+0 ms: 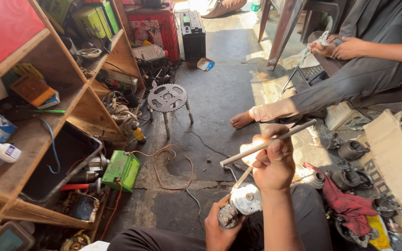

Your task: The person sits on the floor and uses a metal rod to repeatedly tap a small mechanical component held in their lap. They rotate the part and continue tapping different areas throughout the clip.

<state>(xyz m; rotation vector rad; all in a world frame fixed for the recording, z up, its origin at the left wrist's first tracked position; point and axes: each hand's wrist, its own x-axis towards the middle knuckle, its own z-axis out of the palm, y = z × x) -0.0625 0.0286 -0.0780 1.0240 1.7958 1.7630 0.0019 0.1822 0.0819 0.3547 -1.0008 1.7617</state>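
Green box (122, 170) on floor; yellow-green cartons (93, 21) top shelf, red crate (157, 29) beyond.

Ahead of the hands, a stool topped with a toothed sprocket (167, 98) stands on the concrete floor (219, 93). Between it and the hands lies a loose loop of copper wire (175, 162), running left to a green box (122, 170). Further left, wooden shelving (70, 109) carries cartons, a white bottle (1, 149) and assorted parts. Far ahead, a black battery (192, 35) sits beside a red crate (157, 23). To the right, a red rag (350, 204) lies among dark metal housings (352, 150) beside a cardboard sheet (389, 162). Another person, seated ahead to the right, rests a bare foot (242, 119) on the floor.
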